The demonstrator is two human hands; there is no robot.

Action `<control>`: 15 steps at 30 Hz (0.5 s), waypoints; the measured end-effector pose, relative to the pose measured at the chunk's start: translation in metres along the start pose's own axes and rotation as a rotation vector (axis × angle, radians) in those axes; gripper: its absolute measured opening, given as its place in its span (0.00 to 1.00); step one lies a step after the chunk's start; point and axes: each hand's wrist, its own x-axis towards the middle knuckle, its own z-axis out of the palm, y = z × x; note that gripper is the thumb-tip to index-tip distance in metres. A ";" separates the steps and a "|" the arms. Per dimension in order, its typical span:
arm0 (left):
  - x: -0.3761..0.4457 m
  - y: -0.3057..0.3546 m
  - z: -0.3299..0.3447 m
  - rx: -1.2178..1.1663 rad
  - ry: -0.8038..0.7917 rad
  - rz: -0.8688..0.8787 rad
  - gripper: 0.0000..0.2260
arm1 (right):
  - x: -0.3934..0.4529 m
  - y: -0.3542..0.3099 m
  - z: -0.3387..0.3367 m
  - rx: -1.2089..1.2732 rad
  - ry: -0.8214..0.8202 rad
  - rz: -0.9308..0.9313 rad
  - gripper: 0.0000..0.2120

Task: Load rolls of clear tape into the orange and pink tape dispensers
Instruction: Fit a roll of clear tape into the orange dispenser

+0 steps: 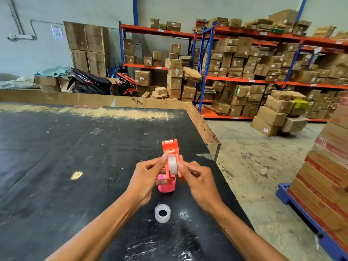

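I hold the orange tape dispenser (170, 147) upright above the black table (56, 157), its cutter end pointing away from me. A roll of clear tape (172, 164) sits between its two side plates. My left hand (145, 178) grips the dispenser's left side, thumb near the roll. My right hand (197, 181) pinches the right side plate and the roll's edge. The pink dispenser (166, 186) stands on the table just below my hands, partly hidden by them. A second clear tape roll (162, 213) lies flat on the table nearer to me.
The table's right edge (216, 157) runs close to my right hand, with concrete floor beyond. Stacked cartons on a blue pallet (293, 202) stand at the right. Shelving full of boxes (244, 72) and two motorbikes (105, 82) are behind the table.
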 end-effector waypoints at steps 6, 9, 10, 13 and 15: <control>0.001 0.017 0.001 0.066 0.000 0.085 0.15 | 0.010 -0.015 -0.005 0.044 -0.020 -0.018 0.11; 0.001 0.024 0.007 0.071 0.029 0.139 0.17 | 0.023 -0.027 -0.012 0.010 -0.020 -0.017 0.18; 0.001 0.025 0.009 0.079 0.024 0.152 0.20 | 0.026 -0.029 -0.013 -0.005 -0.018 -0.020 0.20; -0.001 0.024 0.010 0.086 0.016 0.190 0.23 | 0.030 -0.033 -0.010 -0.011 0.016 -0.032 0.22; -0.002 0.024 0.010 0.080 0.011 0.209 0.21 | 0.030 -0.032 -0.007 -0.004 0.049 -0.048 0.21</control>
